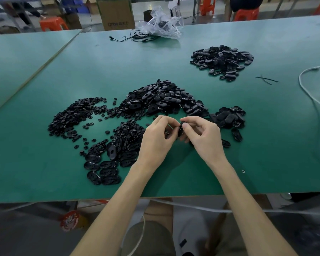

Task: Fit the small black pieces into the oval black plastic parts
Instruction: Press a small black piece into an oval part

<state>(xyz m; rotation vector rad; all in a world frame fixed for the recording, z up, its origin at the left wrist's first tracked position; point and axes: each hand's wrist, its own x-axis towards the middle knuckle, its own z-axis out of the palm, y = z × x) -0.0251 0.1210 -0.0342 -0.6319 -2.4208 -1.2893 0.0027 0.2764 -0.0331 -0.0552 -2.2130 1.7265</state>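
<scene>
An oval black part point(180, 130) is held on edge just above the green counter point(192, 174), at its near middle, between both hands. The right hand point(201, 139) pinches it, thumb and curled fingers point(187, 127) closed on its rim. The left hand point(156, 139) has its fingers point(165, 122) curled in toward the part; what they hold, if anything, cannot be told. Just beyond the hands lies a big pile of oval parts point(164, 98), with a smaller pile point(227, 118) to the right and another pile point(222, 60) far right. Small black pieces point(70, 117) are spread to the left. A white cable point(314, 102) trails along the right edge
</scene>
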